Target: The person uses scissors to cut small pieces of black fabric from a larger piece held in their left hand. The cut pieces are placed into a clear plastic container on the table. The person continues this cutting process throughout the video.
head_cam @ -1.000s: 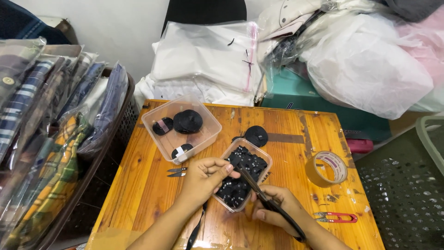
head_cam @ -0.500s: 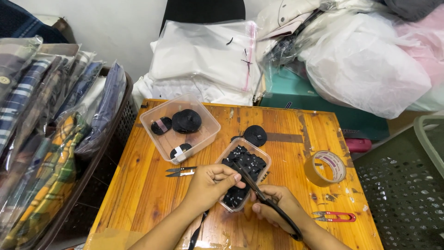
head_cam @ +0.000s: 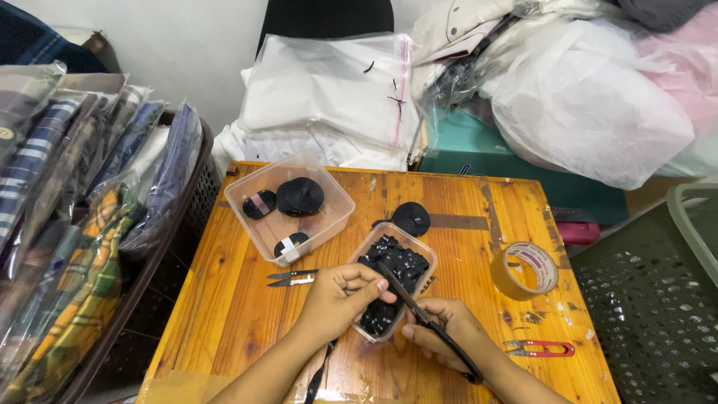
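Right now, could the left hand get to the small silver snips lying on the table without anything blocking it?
Probably yes. The left hand sits just right of the silver snips, with only bare wooden table between them; it would need to let go of the black material first.

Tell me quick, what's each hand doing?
Left hand: fingers closed on something small over the clear tub; cannot tell what.
Right hand: holding black scissors.

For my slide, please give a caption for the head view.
Right hand holds black scissors over a tub; left hand beside it.
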